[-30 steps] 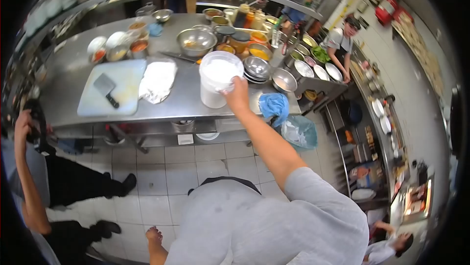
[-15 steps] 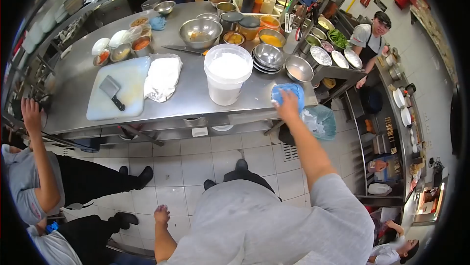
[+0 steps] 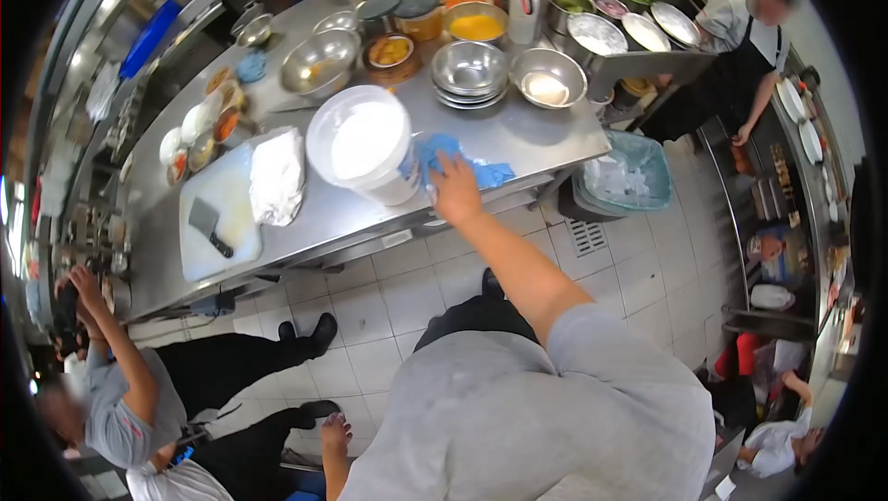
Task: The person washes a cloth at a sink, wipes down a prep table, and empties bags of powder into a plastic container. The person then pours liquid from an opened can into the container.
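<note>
Though crowded, steel counter point(image 3: 566, 136) above pale tiles point(image 3: 647, 265)

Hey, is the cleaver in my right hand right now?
No, the cleaver lies on the cutting board, and your right hand is on the blue cloth.

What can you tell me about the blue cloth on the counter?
The blue cloth looks like thin, soft fabric, vivid blue and crumpled. It lies in loose folds on the metal counter, one bunched part beside the white bucket and another spreading to the right, toward the counter's front edge. The person's right hand is on it, fingers over the bunched part, hiding some of it. Whether the cloth touches the bucket, or is wet, I can't tell.
</note>
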Demonstrator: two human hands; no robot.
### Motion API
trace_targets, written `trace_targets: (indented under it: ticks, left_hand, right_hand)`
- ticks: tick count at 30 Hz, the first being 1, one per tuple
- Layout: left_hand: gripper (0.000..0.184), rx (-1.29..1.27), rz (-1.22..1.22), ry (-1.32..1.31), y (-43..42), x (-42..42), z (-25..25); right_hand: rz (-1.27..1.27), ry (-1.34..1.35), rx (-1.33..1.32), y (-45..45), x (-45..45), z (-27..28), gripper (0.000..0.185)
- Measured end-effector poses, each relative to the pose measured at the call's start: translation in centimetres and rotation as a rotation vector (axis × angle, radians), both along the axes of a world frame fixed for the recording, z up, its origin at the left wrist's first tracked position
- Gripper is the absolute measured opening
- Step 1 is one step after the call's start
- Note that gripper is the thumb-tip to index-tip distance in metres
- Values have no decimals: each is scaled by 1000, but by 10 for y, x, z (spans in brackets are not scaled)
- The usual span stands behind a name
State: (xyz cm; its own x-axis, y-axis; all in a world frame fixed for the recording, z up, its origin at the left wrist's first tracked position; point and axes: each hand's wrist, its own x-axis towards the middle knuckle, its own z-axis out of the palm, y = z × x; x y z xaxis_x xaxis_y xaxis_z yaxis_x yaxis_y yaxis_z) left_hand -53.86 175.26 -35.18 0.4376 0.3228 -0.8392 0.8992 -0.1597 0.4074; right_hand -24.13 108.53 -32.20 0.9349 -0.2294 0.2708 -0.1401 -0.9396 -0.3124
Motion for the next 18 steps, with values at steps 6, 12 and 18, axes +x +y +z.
trace_targets:
  ticks: [6, 12, 18]
  left_hand:
    - [23, 14, -13, -103, -47, 28, 22]
    - [25, 19, 22, 14, -20, -67, -20]
    - [25, 36, -322, 89, -30, -149, -41]
  right_hand:
    - [157, -89, 81, -142, -80, 15, 40]
    - [-564, -49, 103, -353, -141, -27, 36]
    - [-934, -274, 492, -275, -121, -39, 47]
